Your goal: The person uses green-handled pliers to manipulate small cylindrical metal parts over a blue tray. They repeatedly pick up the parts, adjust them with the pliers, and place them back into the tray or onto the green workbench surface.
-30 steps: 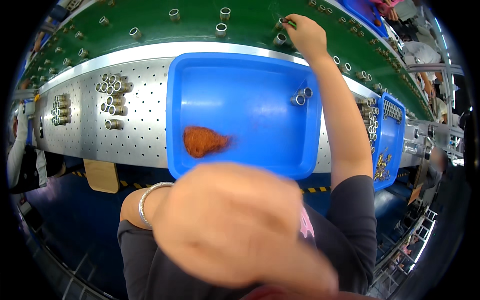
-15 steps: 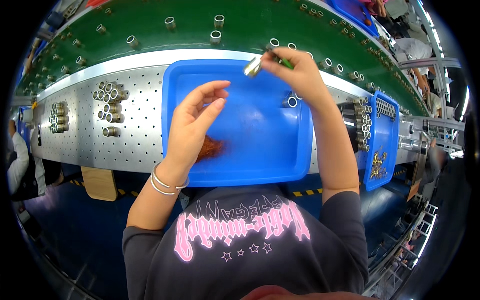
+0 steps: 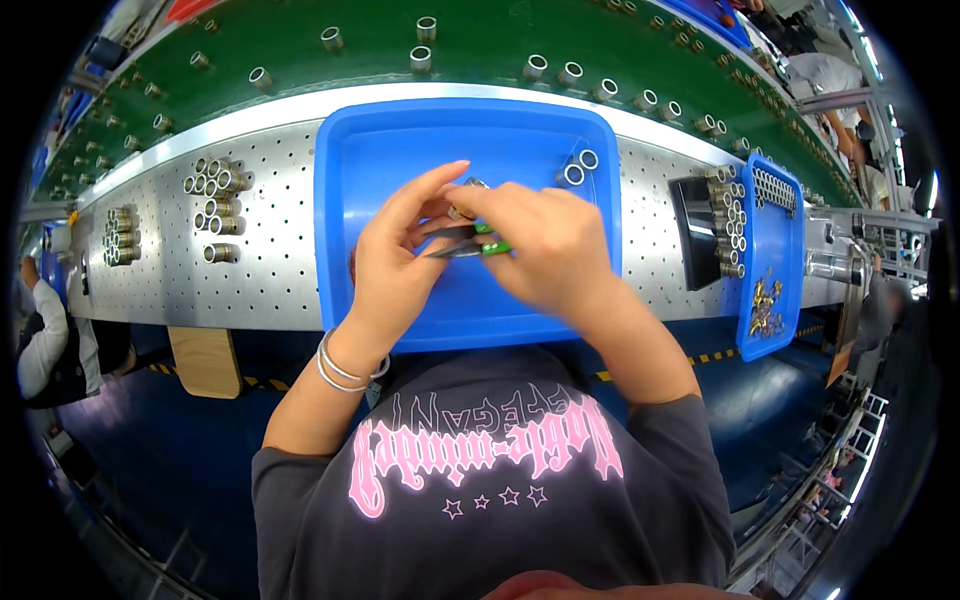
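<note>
Over the blue tray (image 3: 335, 200), my two hands meet. My right hand (image 3: 550, 240) is closed round a green-handled tool (image 3: 495, 245) with pointed metal blades, like small snips. Its blades reach toward the thumb of my left hand (image 3: 395, 250). Between the hands sits a short shiny metal sleeve (image 3: 470, 190), mostly covered by fingers. The left fingers curl round its left side, with the forefinger stretched out along the top. In the tray's far right corner, two sleeves (image 3: 573, 174) stand on end. A reddish-brown tuft (image 3: 352, 264) shows only slightly behind my left wrist.
Groups of sleeves (image 3: 215, 210) stand on the perforated metal table (image 3: 280, 230) at left. A green conveyor belt (image 3: 480, 50) with spaced sleeves runs along the back. At right are a black flat device (image 3: 692, 235), more sleeves and a smaller blue tray (image 3: 760, 250) with brassy parts.
My right hand has come down and left with the sleeve and tool, meeting my left hand. The tool's blades now show. The view has shifted slightly, and sleeves on the belt sit differently.
</note>
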The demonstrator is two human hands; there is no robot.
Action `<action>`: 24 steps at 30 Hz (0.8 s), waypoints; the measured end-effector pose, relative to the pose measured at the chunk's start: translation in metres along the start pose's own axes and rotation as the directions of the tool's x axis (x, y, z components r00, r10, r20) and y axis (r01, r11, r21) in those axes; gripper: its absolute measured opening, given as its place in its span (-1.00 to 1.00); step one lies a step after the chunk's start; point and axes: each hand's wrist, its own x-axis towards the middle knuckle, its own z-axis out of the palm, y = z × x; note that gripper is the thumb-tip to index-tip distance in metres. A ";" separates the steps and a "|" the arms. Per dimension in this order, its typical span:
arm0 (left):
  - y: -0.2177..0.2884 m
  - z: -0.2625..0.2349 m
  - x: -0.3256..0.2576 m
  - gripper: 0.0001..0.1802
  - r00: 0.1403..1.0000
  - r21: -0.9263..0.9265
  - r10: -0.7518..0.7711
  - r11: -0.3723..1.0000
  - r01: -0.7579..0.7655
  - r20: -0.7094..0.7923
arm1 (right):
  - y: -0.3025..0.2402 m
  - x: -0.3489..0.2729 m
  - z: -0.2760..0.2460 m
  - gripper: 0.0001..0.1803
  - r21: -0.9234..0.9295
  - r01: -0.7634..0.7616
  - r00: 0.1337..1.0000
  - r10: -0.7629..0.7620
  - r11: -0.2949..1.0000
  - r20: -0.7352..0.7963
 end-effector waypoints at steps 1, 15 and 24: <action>0.001 0.000 -0.001 -0.39 0.999 0.098 0.033 0.995 -0.033 0.002 | -0.004 -0.001 0.001 -0.72 -0.064 0.016 1.000 -0.015 0.998 0.015; 0.005 0.001 -0.005 -0.50 0.932 -0.640 -0.332 0.688 0.342 0.142 | 0.012 -0.026 -0.006 -0.90 0.727 -0.457 0.881 0.374 0.513 0.290; 0.005 -0.002 -0.003 -0.49 0.932 -0.636 -0.355 0.704 0.316 0.070 | 0.014 -0.035 -0.012 -0.90 0.726 -0.477 0.862 0.426 0.495 0.276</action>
